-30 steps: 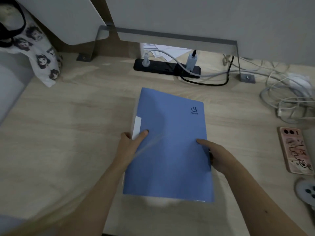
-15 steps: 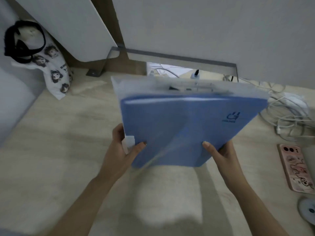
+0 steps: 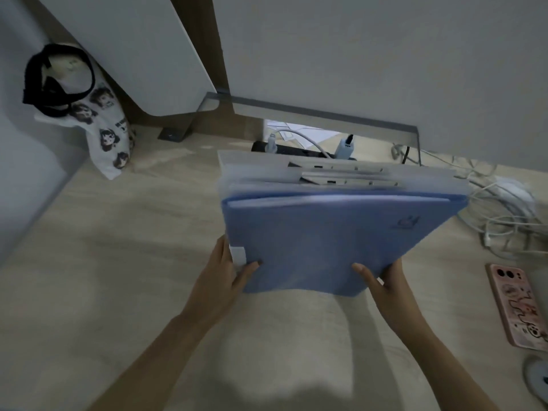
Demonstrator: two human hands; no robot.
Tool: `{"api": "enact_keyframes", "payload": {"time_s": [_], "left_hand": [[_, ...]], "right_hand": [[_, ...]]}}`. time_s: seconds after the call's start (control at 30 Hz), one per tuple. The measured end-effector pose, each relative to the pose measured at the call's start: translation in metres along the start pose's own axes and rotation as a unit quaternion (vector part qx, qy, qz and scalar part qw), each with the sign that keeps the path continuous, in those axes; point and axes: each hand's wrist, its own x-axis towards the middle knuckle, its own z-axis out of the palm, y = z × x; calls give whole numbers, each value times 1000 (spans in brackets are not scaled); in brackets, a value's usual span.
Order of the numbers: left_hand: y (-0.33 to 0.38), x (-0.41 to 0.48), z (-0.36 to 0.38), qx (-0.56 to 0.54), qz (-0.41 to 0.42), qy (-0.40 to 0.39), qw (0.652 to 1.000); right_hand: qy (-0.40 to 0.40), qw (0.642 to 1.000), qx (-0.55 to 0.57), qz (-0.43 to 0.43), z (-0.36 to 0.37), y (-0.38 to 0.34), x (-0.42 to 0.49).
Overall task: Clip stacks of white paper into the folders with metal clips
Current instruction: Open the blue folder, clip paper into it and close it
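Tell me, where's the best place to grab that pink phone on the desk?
Probably by its two long edges, coming straight down from above. The pink phone lies flat, camera side up, on the desk with bare wood along both long sides, so fingers have room to pinch across its narrow width.

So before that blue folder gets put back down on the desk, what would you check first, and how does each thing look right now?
1. Both hands gripping: left hand and right hand hold the blue folder by its near corners: ok.
2. Folder lifted off the desk: ok.
3. Papers inside clipped: cannot tell, blurred.
4. Bare landing spot under it: ok.
5. Phone out of the way: ok.
6. Cables near the far right corner: cannot tell.
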Motion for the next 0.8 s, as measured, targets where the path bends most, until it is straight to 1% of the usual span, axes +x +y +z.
{"api": "enact_keyframes", "payload": {"time_s": [0.07,0.13,0.23,0.33,0.4,0.5,0.57,0.63,0.7,0.8], "left_hand": [[-2,6,-5,17,6,-1,1000],[-5,8,-12,11,-15,9,1000],[-13,14,-29,-40,-56,34,997],[-34,27,-59,-87,-106,50,989],[-52,36,-81,-59,-109,50,991],[-86,49,-115,29,-127,54,990],[-109,60,-140,20,-172,41,984],[-123,72,-160,3,-199,32,979],[-130,84,-176,6,-196,44,979],[-142,102,-192,-15,-214,33,976]], "right_hand": [[-5,1000,9,5,5,-5,1],[-18,999,17,24,13,-8,2],[-45,997,24,62,36,-9,10],[-84,992,-7,93,75,-6,23],[-103,989,-19,107,105,-4,33],[-138,981,-12,139,154,-8,49],[-155,977,-18,143,188,-12,63],[-162,975,-26,151,216,-13,77],[-170,972,-29,158,239,-16,90],[-178,968,-46,170,267,-28,109]]}}
